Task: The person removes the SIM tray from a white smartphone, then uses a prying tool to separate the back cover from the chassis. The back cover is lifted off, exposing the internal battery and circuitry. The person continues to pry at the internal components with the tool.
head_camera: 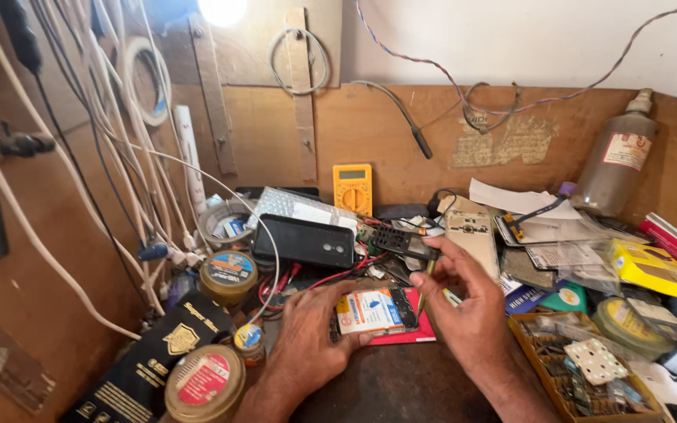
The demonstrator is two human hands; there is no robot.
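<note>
My left hand [307,333] rests on the workbench and steadies an opened phone [375,311] by its left end; the phone's battery, white with blue and orange, faces up. Under the phone lies a red sheet [413,333]. My right hand [468,301] pinches a thin yellow-handled tool [426,286] upright, its tip touching down at the phone's right end. A black remote-like part [403,243] lies just behind my right fingers.
A black phone body [305,241] and yellow multimeter [352,188] stand behind. Round tins [229,274] [204,384] and a black box [150,356] sit left. White cables [119,157] hang at left. A parts tray [581,368], yellow box [650,266] and brown bottle [617,157] crowd the right.
</note>
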